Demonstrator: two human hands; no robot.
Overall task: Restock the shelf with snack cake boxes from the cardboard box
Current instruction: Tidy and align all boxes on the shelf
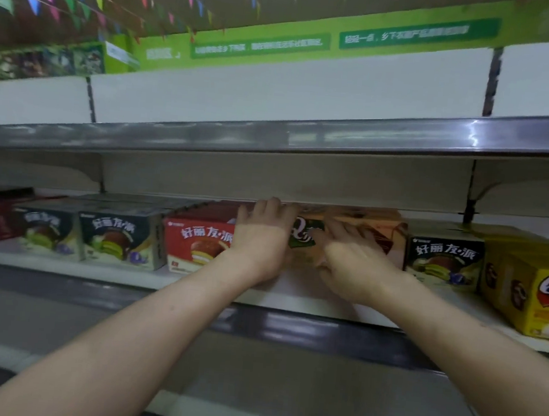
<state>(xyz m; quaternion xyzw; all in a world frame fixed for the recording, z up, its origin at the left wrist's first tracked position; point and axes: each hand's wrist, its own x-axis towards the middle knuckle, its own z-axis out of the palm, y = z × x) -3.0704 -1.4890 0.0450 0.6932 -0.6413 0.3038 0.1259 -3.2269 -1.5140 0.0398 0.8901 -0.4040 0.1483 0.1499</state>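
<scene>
Shop shelving fills the view, a white shelf board [292, 295] under a grey metal ledge. Both hands press an orange snack cake box [363, 235] into the gap between a red pie box [197, 237] and a dark green pie box [444, 262]. Best pushed squarely, flush with its neighbours. Left hand [264, 236] lies flat, fingers straight, on the box's left front; right hand [352, 251] spreads on its face, pinching nothing. No cardboard box shows.

Held box [363, 235] btwn red-pie box [197, 237], dark-pie box [444, 259].
</scene>
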